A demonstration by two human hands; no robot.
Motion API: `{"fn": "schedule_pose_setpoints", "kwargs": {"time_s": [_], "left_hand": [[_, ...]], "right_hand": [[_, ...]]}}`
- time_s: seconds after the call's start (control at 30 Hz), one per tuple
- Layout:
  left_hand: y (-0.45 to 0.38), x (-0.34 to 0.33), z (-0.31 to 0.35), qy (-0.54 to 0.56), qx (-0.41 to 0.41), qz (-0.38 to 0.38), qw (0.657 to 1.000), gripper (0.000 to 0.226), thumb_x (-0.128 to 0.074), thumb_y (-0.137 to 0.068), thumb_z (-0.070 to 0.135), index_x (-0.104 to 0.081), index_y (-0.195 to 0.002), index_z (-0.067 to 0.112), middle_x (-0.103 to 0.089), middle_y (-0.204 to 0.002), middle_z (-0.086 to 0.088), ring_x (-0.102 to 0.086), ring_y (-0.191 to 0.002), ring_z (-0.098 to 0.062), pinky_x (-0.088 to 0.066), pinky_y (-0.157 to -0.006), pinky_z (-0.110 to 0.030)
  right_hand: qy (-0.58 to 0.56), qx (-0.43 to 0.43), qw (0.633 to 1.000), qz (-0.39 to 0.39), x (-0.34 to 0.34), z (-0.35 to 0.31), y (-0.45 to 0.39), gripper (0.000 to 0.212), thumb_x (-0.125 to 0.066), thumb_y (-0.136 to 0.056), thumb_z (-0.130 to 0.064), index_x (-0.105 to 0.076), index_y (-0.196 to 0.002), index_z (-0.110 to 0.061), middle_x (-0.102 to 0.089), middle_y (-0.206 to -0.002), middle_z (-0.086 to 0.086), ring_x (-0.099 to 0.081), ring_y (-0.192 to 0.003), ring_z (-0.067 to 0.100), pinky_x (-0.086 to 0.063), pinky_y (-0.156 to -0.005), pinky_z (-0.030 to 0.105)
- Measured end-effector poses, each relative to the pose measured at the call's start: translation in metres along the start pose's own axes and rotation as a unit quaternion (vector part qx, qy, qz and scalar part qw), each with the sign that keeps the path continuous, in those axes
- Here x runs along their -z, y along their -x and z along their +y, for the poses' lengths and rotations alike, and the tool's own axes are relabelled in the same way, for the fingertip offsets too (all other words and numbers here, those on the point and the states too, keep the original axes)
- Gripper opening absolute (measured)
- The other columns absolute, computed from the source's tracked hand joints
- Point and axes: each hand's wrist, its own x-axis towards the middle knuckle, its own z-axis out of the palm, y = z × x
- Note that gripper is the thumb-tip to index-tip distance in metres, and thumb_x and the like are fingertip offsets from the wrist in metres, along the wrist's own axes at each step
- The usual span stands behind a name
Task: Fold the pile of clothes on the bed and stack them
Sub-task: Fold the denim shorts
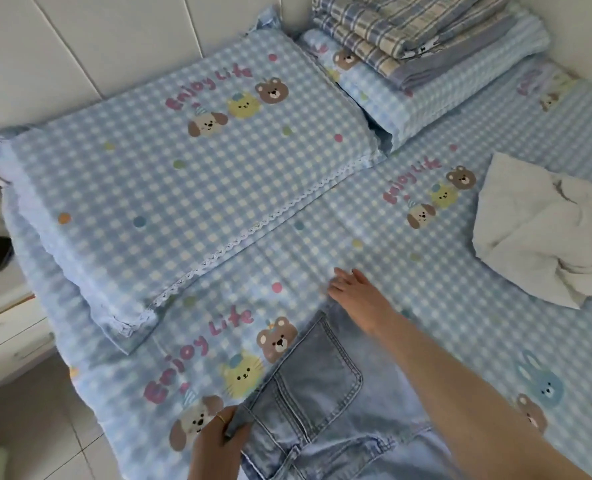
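Light denim jeans (322,403) flat near bed (460,323) foot edge, left hand (218,441) pinching waistband corner, right hand (360,299) spread, pressing far edge. Crumpled white garment (543,233) well apart rightward. Open sheet between, below pillow (183,161).

Soft, even daylight fills the room, bright and without glare. My right hand (355,299) casts only a faint shadow on the blue checked cotton bed sheet (408,306) under it. The whole view is slightly soft, and motion blur smears my right forearm. The wide lens bends straight lines toward the frame's edges.
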Motion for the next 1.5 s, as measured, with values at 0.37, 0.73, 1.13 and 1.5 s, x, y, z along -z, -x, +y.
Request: {"fn": "schedule_pose_setpoints", "kwargs": {"time_s": [0.37, 0.73, 1.13, 1.5], "left_hand": [[0.089, -0.002, 0.004, -0.075, -0.22, 0.022, 0.972, 0.033, -0.067, -0.083, 0.003, -0.07, -0.098, 0.033, -0.066, -0.095, 0.024, -0.06, -0.087, 0.007, -0.042, -0.066, -0.005], [0.182, -0.103, -0.092, -0.386, -0.465, -0.085, 0.792, 0.057, -0.028, -0.102, 0.037, -0.077, -0.074, 0.024, -0.063, -0.073, 0.004, -0.065, -0.059, -0.012, -0.05, -0.054, -0.015], [0.163, -0.119, -0.085, -0.048, 0.137, 0.06, 0.988, 0.066, -0.072, -0.079, 0.009, -0.04, -0.134, -0.007, -0.053, -0.12, -0.031, -0.053, -0.109, -0.039, -0.045, -0.096, -0.04], [0.192, -0.151, -0.041, -0.001, 0.089, 0.115, 0.989, 0.027, -0.073, -0.079, 0.012, -0.053, -0.095, 0.003, -0.061, -0.087, -0.014, -0.055, -0.071, -0.023, -0.039, -0.057, -0.03]], "right_hand": [[-0.061, -0.011, 0.986, 0.157, 0.023, 0.024, 0.228, 0.04, -0.079, -0.06, 0.006, -0.067, -0.095, -0.008, -0.065, -0.09, 0.007, -0.064, -0.085, 0.028, -0.051, -0.091, 0.042], [-0.138, -0.058, 0.988, -0.048, -0.118, -0.053, 0.438, 0.052, -0.09, -0.025, -0.005, -0.064, -0.065, -0.026, -0.06, -0.073, -0.009, -0.062, -0.06, 0.01, -0.051, -0.053, 0.018], [-0.381, -0.504, 0.775, 0.007, -0.14, -0.088, 0.39, 0.067, -0.041, -0.099, -0.037, -0.015, -0.148, -0.001, -0.023, -0.154, 0.016, -0.024, -0.141, 0.03, -0.026, -0.114, 0.041], [-0.436, -0.549, 0.678, 0.22, -0.136, -0.092, 0.427, 0.019, -0.053, -0.094, -0.028, -0.052, -0.103, -0.012, -0.048, -0.098, -0.005, -0.05, -0.079, 0.016, -0.04, -0.068, 0.031]]}}
